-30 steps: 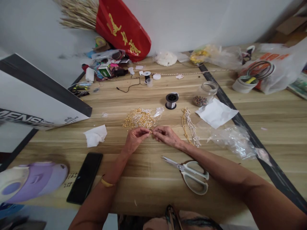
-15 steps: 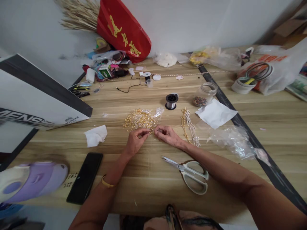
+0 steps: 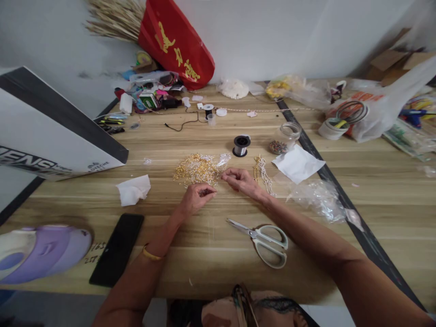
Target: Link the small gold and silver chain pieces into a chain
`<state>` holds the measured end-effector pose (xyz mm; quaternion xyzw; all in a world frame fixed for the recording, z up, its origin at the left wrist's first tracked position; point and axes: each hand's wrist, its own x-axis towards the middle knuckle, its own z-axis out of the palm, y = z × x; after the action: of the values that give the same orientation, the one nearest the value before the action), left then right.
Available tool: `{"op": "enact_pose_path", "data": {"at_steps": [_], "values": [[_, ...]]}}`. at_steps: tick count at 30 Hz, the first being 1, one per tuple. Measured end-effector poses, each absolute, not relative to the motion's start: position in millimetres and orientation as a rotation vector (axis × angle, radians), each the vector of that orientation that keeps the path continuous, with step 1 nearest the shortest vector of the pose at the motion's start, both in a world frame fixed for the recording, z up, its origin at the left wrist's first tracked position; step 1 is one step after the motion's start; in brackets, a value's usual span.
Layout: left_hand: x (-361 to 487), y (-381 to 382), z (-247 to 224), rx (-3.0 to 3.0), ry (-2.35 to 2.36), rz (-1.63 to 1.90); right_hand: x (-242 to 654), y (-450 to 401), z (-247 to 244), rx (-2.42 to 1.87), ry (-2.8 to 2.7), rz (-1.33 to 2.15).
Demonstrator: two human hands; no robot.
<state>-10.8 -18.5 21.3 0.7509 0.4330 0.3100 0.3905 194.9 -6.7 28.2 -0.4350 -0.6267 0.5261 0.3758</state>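
Hands apart at the near edge of a gold-and-silver bead pile

Wooden table (image 3: 190, 231) across most of the scene. Big white box (image 3: 51, 131) with dark edging at left. Red bag (image 3: 175, 45) with gold lettering at far left of centre, leaning by the wall. White plastic bag (image 3: 378, 106) at far right. Purple-and-white object (image 3: 51, 254) at near left; kind unclear. Black phone (image 3: 116, 250) just to its right, flat. White-handled scissors (image 3: 269, 243) at near centre-right, flat, tips to the left. Crumpled clear wrap (image 3: 318, 197) at right.

Bead pile (image 3: 196, 170) at centre, on bare wood, just beyond the left hand (image 3: 196, 199). Thumb and finger of that hand pinched on a tiny shiny piece (image 3: 215, 192); detail too small to tell. Right hand (image 3: 241, 180) slightly farther off, just right of the pile, not touching the left. Fingertips drawn together; cannot tell whether on anything.

White paper (image 3: 298, 164) at right, beside a clear jar (image 3: 285, 136), partly filled with small dark and coloured bits. Gold and silver chains (image 3: 263, 175) right of the right hand. Wire spool (image 3: 241, 146) upright, beyond the hands.
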Motion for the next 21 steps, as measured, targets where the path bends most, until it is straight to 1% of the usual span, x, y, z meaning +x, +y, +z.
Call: {"op": "enact_pose_path", "data": {"at_steps": [6, 9, 12, 18, 21], "values": [[-7, -22, 18, 1.716, 0.991, 0.708, 195, -2, 43, -0.948, -1.374, 1.542], [-4, -25, 18, 1.641, 0.899, 0.661, 194, 2, 46, -0.929, -1.210, 1.695], [0, -29, 19, 1.602, 0.853, 0.616, 193, 5, 46, -0.939, -1.097, 1.761], [4, -33, 18, 1.513, 0.798, 0.575, 197, 2, 37, -1.052, -1.068, 1.762], [3, -33, 18, 1.438, 0.815, 0.563, 208, -6, 37, -1.191, -1.299, 1.625]]}}
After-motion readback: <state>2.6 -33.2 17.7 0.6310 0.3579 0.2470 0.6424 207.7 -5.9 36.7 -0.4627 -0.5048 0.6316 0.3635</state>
